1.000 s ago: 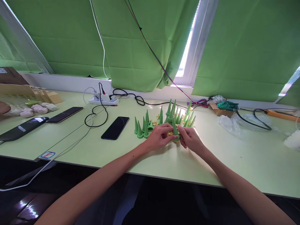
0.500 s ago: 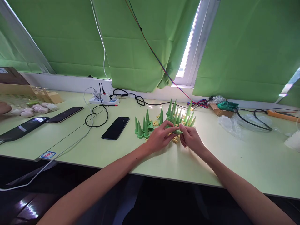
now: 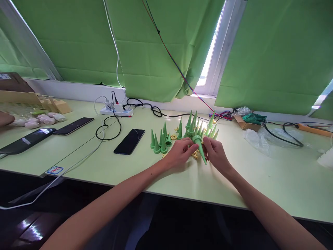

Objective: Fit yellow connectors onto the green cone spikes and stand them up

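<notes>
My left hand (image 3: 182, 151) is closed on a green plastic watering spike (image 3: 199, 148), thumb across its side. The spike's wide ribbed cap is up and its tip slants down toward me. My right hand (image 3: 215, 151) is closed against the spike's other side; a small yellow plastic piece (image 3: 203, 142) shows at its fingertips, mostly hidden. Behind my hands stand several more green spikes (image 3: 191, 125), caps down. Another group of spikes (image 3: 160, 140) stands to the left, one of them tipped over. Small yellow pieces (image 3: 173, 136) lie scattered among them, partly hidden by my hands.
A black phone (image 3: 129, 141) lies left of the spikes; two more dark devices lie farther left. A power strip (image 3: 116, 110) and looped cables sit by the wall. At right are a small cardboard box (image 3: 247, 124) and clear plastic bags (image 3: 257, 141). Another person's hand (image 3: 6, 118) shows far left.
The spike between my hands has turned from lying nearly level to slanting downward, with its cap now facing up and its tip toward me. My right hand has shifted slightly right.
</notes>
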A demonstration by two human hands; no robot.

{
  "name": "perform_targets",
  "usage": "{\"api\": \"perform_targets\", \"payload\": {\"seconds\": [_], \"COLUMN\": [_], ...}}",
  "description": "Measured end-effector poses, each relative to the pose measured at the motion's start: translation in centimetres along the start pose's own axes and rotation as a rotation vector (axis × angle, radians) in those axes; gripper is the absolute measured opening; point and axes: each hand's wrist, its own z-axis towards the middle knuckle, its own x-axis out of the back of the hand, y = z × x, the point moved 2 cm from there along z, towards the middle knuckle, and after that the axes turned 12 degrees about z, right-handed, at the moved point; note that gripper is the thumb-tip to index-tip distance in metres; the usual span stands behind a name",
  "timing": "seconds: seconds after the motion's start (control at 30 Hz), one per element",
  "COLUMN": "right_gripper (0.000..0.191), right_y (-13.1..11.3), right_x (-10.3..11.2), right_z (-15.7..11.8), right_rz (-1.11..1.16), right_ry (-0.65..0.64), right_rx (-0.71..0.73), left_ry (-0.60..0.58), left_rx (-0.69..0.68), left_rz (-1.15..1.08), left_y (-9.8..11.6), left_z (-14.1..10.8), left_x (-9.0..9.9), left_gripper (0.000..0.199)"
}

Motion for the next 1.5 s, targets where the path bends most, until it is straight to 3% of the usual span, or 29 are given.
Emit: {"api": "perform_targets", "payload": {"seconds": [0.33,0.67,0.9,1.13,1.27,1.5], "right_gripper": [0.054,0.061,0.063,0.054,0.05,0.05], "right_y": [0.1,0.6,0.4,0.3,0.3,0.3], "right_x": [0.0,0.0,-0.1,-0.2,0.0,-0.1], "right_z": [-0.1,-0.1,-0.1,-0.2,-0.2,0.0], "right_rz": [0.057,0.134,0.074,0.097,0.121,0.119], "right_ry": [-0.062,-0.099,-0.104,-0.09,-0.077,-0.11], "right_rx": [-0.048,-0.117,-0.083,-0.029,-0.03,-0.053], "left_ry": [-0.016,0.213,0.269,0.232,0.152,-0.029], "left_rx": [0.022,-0.23,-0.29,-0.142,-0.09,0.111], "left_rz": [-0.046,0.099,0.179,0.047,-0.032,-0.28], "left_y": [-0.3,-1.4,-1.4,-1.2,-0.6,0.2], "left_z": [-0.3,-0.6,-0.8,-0.5,-0.3,-0.4], "left_x": [0.0,-0.7,-0.8,-0.8,-0.5,-0.1], "left_gripper": [0.039,0.025,0.018,0.014,0.012,0.041]}}
